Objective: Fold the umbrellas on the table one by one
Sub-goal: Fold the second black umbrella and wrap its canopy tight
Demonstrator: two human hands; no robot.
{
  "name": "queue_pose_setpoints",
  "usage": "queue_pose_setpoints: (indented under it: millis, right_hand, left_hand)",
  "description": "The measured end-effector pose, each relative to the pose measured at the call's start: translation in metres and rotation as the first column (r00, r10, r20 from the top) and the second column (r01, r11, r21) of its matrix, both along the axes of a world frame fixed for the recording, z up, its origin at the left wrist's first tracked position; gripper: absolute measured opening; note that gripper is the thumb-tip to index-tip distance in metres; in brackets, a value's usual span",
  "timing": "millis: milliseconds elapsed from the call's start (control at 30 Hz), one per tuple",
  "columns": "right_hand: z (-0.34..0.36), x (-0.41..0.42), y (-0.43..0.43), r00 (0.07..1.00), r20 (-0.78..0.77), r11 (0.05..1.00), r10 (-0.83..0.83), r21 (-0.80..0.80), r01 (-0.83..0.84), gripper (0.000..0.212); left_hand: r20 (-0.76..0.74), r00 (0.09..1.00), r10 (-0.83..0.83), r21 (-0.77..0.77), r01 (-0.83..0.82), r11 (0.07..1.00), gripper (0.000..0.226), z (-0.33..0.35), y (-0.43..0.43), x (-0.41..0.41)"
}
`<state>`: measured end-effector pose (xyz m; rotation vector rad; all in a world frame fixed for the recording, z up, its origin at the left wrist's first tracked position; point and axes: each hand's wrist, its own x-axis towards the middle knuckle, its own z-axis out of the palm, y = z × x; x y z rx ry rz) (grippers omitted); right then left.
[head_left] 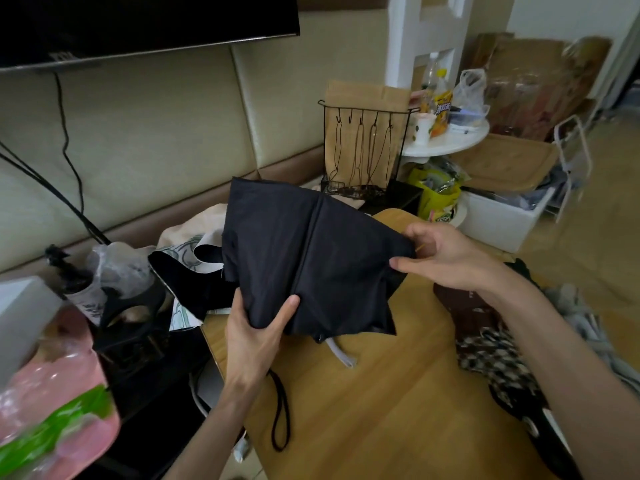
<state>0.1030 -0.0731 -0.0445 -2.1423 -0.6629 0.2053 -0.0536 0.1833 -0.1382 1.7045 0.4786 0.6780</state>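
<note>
The wooden table [381, 393] stands on a pale wood-look floor [588, 237]. Behind it runs a wall of beige padded panels [156, 133], with a black screen [138, 22] hanging above its left end. Beyond its far right corner stand a white round side table [450, 143] and a white pillar [401, 46].

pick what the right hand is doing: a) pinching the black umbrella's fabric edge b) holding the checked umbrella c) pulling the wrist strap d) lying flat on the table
a: the right hand pinches the edge of the black umbrella canopy between thumb and fingers, while the left hand grips its lower end.
</note>
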Motion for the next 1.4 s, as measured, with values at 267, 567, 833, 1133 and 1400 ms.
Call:
queue_pose_setpoints:
  millis: [267,567,833,1133,1400]
  right_hand:
    - [-0.001,-0.033,0.031,0.942,-0.322,0.806,-0.1,0.528,0.266,0.063]
    - [-0.029,-0.035,0.057,0.938,-0.214,0.897,-0.271,0.296,0.327,0.053]
    - [-0.004,-0.036,0.033,0.976,-0.213,0.755,0.055,0.648,0.099,0.03]
    - [0.0,-0.036,0.033,0.982,-0.182,0.838,-0.05,0.528,0.14,0.022]
    - [-0.002,-0.028,0.035,0.961,-0.134,0.773,-0.24,0.572,0.273,0.016]
  left_hand:
    - [0.013,0.999,0.03,0.002,-0.03,1.0,0.083,0.003,0.008,0.01]
    - [0.062,0.996,0.067,-0.098,-0.061,0.993,0.076,0.003,-0.002,0.013]
    - [0.089,0.99,0.112,-0.369,-0.071,0.927,0.099,0.001,0.004,0.014]
    - [0.105,0.991,0.08,-0.273,-0.048,0.961,0.07,0.006,-0.005,0.006]
    - [0.088,0.996,0.018,-0.181,-0.001,0.983,0.048,0.008,-0.011,0.005]
